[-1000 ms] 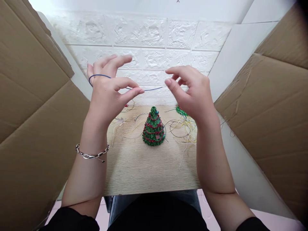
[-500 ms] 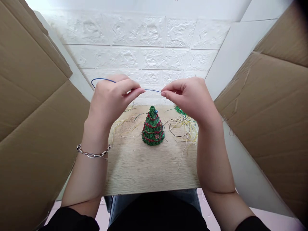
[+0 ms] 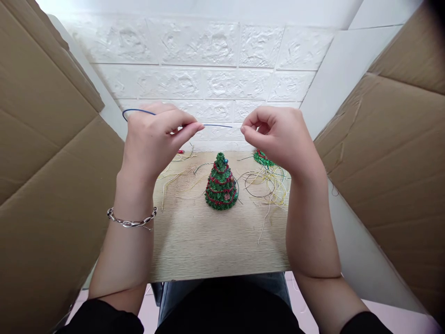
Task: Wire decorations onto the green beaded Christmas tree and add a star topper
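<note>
A thin blue wire (image 3: 217, 125) runs out to the right from the pinched thumb and fingers of my left hand (image 3: 156, 134). Its other part loops up behind that hand on the left. My right hand (image 3: 274, 134) is closed in a pinch just past the visible blue end, with a small gap between; whether anything is in its fingertips is too small to make out. Below and between both hands, a small green Christmas tree ornament (image 3: 221, 185) with red garlands stands upright on the wooden table (image 3: 219, 246).
Tangled yellow, white and dark wires (image 3: 271, 185) lie at the table's right, beside another green ornament piece (image 3: 263, 157) partly behind my right hand. More loose wires (image 3: 170, 178) lie at left. Cardboard panels (image 3: 45, 153) flank both sides, and a white brick-patterned wall (image 3: 208, 83) stands behind.
My hands have moved apart and slightly up. The blue wire's right end, which met my right fingertips, now shows a gap from them. The tree ornament has stayed put.
</note>
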`<action>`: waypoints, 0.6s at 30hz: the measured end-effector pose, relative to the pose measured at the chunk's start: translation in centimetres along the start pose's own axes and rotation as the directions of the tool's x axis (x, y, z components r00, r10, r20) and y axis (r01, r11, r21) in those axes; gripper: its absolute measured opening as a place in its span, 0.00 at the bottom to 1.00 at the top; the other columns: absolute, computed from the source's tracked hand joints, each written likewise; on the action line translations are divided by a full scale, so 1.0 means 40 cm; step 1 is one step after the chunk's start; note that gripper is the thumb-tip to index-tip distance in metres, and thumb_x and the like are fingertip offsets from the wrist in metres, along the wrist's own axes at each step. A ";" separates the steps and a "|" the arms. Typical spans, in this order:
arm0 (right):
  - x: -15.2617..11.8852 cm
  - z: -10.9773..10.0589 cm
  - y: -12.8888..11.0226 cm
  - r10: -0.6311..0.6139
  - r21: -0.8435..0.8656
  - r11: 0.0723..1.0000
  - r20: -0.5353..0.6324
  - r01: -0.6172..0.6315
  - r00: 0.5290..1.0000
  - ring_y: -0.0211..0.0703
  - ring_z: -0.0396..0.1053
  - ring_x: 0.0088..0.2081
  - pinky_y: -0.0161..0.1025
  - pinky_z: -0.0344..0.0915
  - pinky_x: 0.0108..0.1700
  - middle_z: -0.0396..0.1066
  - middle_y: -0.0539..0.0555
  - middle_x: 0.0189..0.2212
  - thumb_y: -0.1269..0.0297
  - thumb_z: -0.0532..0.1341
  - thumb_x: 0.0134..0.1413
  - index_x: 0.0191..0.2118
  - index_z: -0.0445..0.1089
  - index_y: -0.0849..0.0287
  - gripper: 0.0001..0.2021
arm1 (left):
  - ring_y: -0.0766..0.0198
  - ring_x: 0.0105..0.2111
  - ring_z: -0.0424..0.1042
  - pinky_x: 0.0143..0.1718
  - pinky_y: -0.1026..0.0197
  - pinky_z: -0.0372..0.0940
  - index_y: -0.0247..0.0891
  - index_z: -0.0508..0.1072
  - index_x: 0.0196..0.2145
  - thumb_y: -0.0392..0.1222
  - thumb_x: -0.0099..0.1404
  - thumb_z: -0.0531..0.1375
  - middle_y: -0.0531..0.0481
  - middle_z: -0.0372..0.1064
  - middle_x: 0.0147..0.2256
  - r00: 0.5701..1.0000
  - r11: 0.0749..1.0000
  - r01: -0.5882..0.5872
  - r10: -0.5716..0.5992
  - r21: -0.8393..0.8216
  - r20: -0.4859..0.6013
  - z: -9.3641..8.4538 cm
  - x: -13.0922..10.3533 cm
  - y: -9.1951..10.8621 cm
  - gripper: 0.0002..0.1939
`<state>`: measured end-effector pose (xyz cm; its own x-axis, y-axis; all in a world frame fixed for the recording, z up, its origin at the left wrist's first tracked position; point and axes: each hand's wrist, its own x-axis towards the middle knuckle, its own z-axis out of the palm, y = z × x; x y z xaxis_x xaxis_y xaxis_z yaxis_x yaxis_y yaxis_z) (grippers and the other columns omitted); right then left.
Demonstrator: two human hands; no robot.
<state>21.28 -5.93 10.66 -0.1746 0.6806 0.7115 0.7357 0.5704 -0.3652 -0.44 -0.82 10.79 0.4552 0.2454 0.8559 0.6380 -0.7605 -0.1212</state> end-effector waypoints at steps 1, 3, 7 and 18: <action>0.000 -0.001 0.000 -0.009 -0.001 1.000 -0.027 0.009 1.000 0.37 0.64 0.29 0.37 0.58 0.33 0.65 0.50 0.23 0.70 0.54 0.54 0.26 0.66 0.60 0.08 | 0.68 0.23 0.65 0.27 0.61 0.59 0.42 0.70 0.26 0.44 0.62 0.57 0.54 0.68 0.22 1.000 1.000 0.015 -0.015 -0.015 0.007 -0.002 -0.001 0.002 0.09; 0.001 0.000 -0.003 -0.037 0.003 0.999 -0.102 0.038 0.994 0.38 0.65 0.31 0.37 0.59 0.35 0.65 0.50 0.26 0.68 0.52 0.57 0.28 0.65 0.59 0.08 | 0.68 0.24 0.65 0.27 0.61 0.59 0.42 0.70 0.25 0.44 0.63 0.57 0.54 0.68 0.23 0.999 0.999 0.038 -0.038 -0.033 0.015 -0.005 -0.002 0.009 0.09; 0.005 0.014 -0.017 -0.129 0.018 0.991 -0.131 0.132 0.983 0.39 0.66 0.37 0.37 0.61 0.39 0.68 0.51 0.33 0.64 0.54 0.58 0.34 0.66 0.57 0.05 | 0.67 0.25 0.65 0.29 0.61 0.59 0.42 0.69 0.25 0.44 0.63 0.56 0.54 0.68 0.23 0.997 0.995 0.066 -0.063 -0.073 0.038 -0.005 0.001 0.020 0.10; 0.003 0.015 -0.006 -0.089 -0.009 0.996 -0.070 0.089 0.994 0.38 0.65 0.30 0.40 0.61 0.37 0.69 0.50 0.27 0.66 0.54 0.56 0.28 0.69 0.58 0.09 | 0.68 0.24 0.65 0.27 0.61 0.59 0.42 0.70 0.26 0.44 0.62 0.57 0.55 0.68 0.23 0.999 0.995 0.039 -0.039 -0.089 0.003 -0.013 0.000 0.013 0.09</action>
<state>20.71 -5.71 10.46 -0.1933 0.5929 0.7817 0.7229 0.6247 -0.2951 -0.45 -1.53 10.98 0.4317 0.2768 0.8585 0.5978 -0.8005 -0.0425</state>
